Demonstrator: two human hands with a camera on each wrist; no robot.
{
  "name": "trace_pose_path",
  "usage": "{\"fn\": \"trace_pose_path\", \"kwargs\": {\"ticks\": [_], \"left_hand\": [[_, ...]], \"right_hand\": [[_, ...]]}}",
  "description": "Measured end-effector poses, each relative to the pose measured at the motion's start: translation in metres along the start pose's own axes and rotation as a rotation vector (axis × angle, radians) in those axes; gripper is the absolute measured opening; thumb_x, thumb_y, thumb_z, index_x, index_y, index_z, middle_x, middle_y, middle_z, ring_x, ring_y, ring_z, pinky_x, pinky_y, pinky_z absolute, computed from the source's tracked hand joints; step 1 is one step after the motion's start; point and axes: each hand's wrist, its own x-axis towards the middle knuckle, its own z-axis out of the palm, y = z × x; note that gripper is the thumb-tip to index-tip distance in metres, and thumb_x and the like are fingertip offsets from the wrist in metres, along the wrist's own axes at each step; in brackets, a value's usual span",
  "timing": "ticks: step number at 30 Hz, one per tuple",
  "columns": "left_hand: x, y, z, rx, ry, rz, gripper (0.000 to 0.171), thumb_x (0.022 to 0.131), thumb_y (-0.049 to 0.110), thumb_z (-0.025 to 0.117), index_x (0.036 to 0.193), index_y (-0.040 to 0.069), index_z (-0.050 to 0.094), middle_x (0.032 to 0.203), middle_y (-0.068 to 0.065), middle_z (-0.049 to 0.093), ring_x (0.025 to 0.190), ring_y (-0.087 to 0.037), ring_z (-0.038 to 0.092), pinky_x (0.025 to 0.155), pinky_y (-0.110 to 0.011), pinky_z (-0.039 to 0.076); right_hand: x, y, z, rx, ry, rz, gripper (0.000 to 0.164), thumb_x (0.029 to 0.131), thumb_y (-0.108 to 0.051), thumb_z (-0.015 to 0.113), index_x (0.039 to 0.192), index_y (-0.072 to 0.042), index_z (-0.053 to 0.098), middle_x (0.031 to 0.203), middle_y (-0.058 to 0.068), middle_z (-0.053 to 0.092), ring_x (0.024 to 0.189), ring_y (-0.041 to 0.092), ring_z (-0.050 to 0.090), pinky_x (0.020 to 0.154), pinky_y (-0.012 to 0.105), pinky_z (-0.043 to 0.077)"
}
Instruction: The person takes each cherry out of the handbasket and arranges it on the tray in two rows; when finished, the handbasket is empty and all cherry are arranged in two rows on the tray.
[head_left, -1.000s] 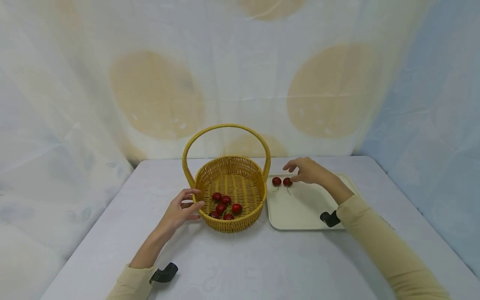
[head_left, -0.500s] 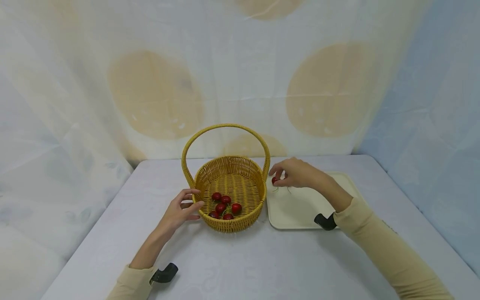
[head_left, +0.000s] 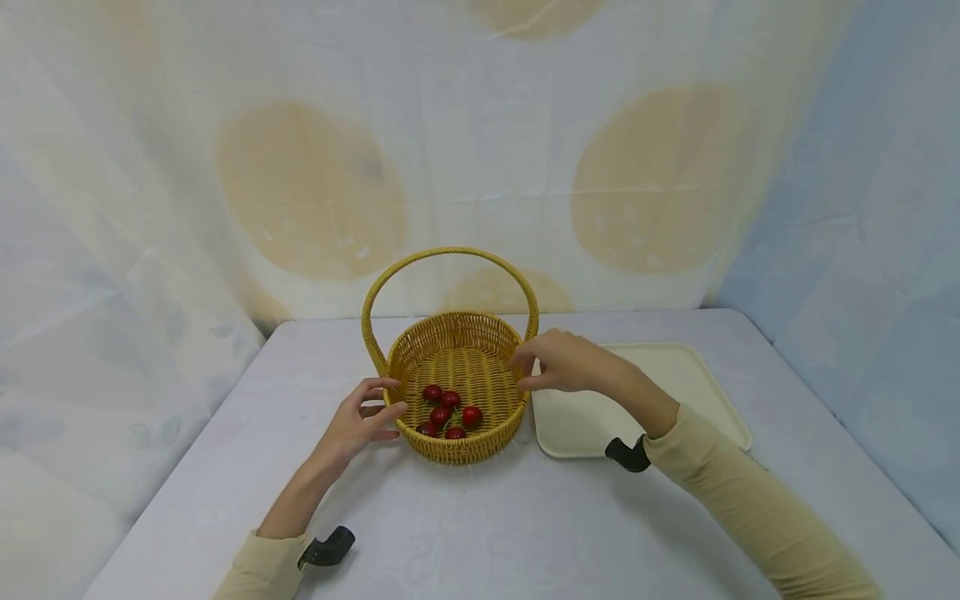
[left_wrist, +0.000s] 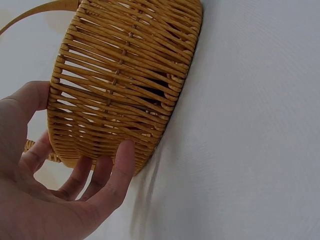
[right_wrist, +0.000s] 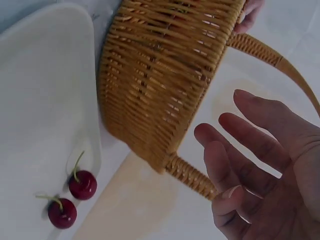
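A round yellow wicker basket (head_left: pixel 468 367) with a tall handle stands mid-table, with several red cherries (head_left: pixel 441 415) in its near part. My left hand (head_left: pixel 360 421) rests loosely spread at its left side, thumb and fingertips against the rim and outer wall (left_wrist: pixel 120 95). Over the right rim hovers my right hand (head_left: pixel 566 362), fingers bent loosely. The right wrist view shows nothing in that hand (right_wrist: pixel 270 165). Two stemmed cherries, one nearer the tray's edge (right_wrist: pixel 82 185), lie on the cream tray (right_wrist: pixel 45 100); in the head view the right hand hides them.
Right of the basket, close beside it, lies the cream tray (head_left: pixel 588 425). The white tabletop (head_left: pixel 465 533) extends in front of both. Patterned cloth (head_left: pixel 487 167) hangs behind and at both sides. The basket's arched handle (head_left: pixel 450 251) rises high.
My right hand has moved left from above the tray's cherries to the basket's right rim, carrying nothing visible. The left hand and basket have stayed put.
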Motion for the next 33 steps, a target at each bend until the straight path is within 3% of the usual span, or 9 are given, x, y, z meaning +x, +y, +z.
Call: {"fn": "trace_pose_path", "kwargs": {"ticks": [10, 20, 26, 33], "left_hand": [[-0.001, 0.001, 0.000, -0.001, -0.005, -0.005, 0.057, 0.091, 0.038, 0.069, 0.138, 0.015, 0.046, 0.135, -0.018, 0.042, 0.123, -0.036, 0.054, 0.084, -0.045, 0.061], [-0.001, 0.001, 0.000, -0.008, -0.009, -0.002, 0.057, 0.091, 0.038, 0.069, 0.138, 0.015, 0.045, 0.136, -0.017, 0.042, 0.124, -0.035, 0.054, 0.085, -0.047, 0.060], [-0.001, -0.003, -0.001, 0.000, -0.007, -0.004, 0.057, 0.092, 0.037, 0.069, 0.139, 0.016, 0.045, 0.137, -0.017, 0.043, 0.122, -0.033, 0.055, 0.083, -0.044, 0.061], [-0.001, -0.003, 0.000, -0.006, -0.008, -0.004, 0.056, 0.091, 0.037, 0.069, 0.138, 0.016, 0.046, 0.135, -0.016, 0.043, 0.122, -0.034, 0.055, 0.082, -0.044, 0.061]], "right_hand": [[0.022, -0.019, 0.021, -0.011, -0.035, -0.084, 0.025, 0.093, -0.022, 0.068, 0.115, -0.012, 0.069, 0.094, -0.001, 0.073, 0.076, 0.007, 0.064, 0.069, 0.023, 0.055], [0.042, -0.021, 0.043, 0.050, -0.062, -0.065, 0.027, 0.092, -0.022, 0.070, 0.116, -0.010, 0.069, 0.098, 0.001, 0.073, 0.091, 0.013, 0.069, 0.079, 0.027, 0.058], [0.050, -0.017, 0.061, 0.076, -0.069, -0.075, 0.027, 0.092, -0.025, 0.070, 0.114, -0.009, 0.070, 0.093, 0.002, 0.074, 0.086, 0.013, 0.069, 0.074, 0.024, 0.058], [0.053, -0.013, 0.074, 0.051, -0.012, -0.105, 0.031, 0.089, -0.033, 0.073, 0.109, -0.010, 0.071, 0.089, -0.002, 0.074, 0.086, 0.014, 0.070, 0.072, 0.025, 0.056]]}}
